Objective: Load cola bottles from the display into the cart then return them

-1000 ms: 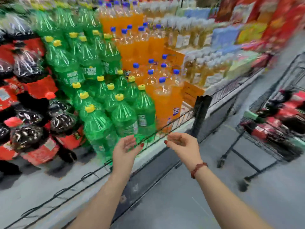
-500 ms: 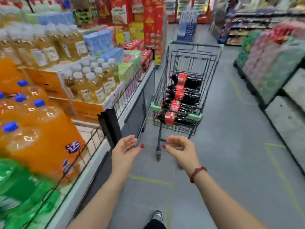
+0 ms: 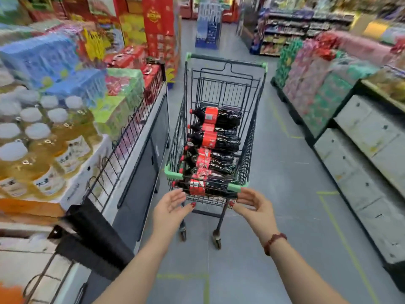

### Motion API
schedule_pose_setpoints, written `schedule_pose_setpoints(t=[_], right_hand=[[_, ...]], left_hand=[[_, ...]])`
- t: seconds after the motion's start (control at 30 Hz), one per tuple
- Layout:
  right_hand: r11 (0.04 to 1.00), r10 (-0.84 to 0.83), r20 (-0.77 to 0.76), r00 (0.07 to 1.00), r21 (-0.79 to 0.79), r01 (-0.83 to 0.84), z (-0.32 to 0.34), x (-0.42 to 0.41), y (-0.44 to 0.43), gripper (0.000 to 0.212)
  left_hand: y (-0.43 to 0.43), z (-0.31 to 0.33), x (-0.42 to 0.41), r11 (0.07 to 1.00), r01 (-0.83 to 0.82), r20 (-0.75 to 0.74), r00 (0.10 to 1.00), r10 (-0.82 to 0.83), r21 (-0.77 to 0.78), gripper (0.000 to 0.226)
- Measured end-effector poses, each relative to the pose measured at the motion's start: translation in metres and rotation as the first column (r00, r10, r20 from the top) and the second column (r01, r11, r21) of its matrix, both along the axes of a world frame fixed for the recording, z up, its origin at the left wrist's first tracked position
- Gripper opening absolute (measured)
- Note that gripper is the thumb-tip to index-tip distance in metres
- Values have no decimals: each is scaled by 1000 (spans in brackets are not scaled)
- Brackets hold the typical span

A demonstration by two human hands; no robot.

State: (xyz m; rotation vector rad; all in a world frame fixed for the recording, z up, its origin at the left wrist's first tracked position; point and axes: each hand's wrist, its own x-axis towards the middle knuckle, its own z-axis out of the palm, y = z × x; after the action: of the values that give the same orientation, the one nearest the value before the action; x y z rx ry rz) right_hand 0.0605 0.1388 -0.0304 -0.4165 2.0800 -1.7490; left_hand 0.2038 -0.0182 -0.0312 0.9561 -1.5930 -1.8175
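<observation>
A dark wire shopping cart [image 3: 252, 119] with green corner trims stands in the aisle straight ahead. Several cola bottles [image 3: 215, 141] with red labels lie stacked inside it, caps to the left. The nearest cola bottle [image 3: 210, 186] lies along the cart's near rim. My left hand [image 3: 169, 206] is open, palm inward, just before the near left corner of the cart. My right hand [image 3: 254, 205] is open too, fingers apart, just before the near right corner. Neither hand holds anything; whether the fingertips touch the cart I cannot tell.
A display shelf with a wire rail [image 3: 131, 128] runs along the left, holding yellow drink bottles [image 3: 50, 150] and boxed packs. Shelves of goods [image 3: 328, 95] and grey boxes [image 3: 372, 172] line the right. Grey floor [image 3: 285, 194] lies between cart and right shelving.
My view has swung right from the green and orange bottle display to the aisle. The cart is now straight ahead and close, and both open hands have reached up to its near end.
</observation>
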Motion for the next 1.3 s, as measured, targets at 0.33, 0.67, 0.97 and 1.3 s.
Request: schedule_pose_setpoints(t=[0.33,0.67,0.97,1.3], right_hand=[[999,11,44,999,-37,-9,-19,-153,-71,50],[999,42,141,989,26,-46,-37,-284,-149,57],[990,-28,169,985,144,3,-73,-380,-238,62],[878,-63,90,994,478,12,-172,-460,-295,72]], left_hand=[[-72,-22,-140,1000,11,112,994,-11,1,56],[-149,-36,-269,994,-52,201,979,31,100,59],[-250,-99,-379,978,42,350,930,-112,204,74],[-318,-188,-466,922,-61,515,843,-158,382,95]])
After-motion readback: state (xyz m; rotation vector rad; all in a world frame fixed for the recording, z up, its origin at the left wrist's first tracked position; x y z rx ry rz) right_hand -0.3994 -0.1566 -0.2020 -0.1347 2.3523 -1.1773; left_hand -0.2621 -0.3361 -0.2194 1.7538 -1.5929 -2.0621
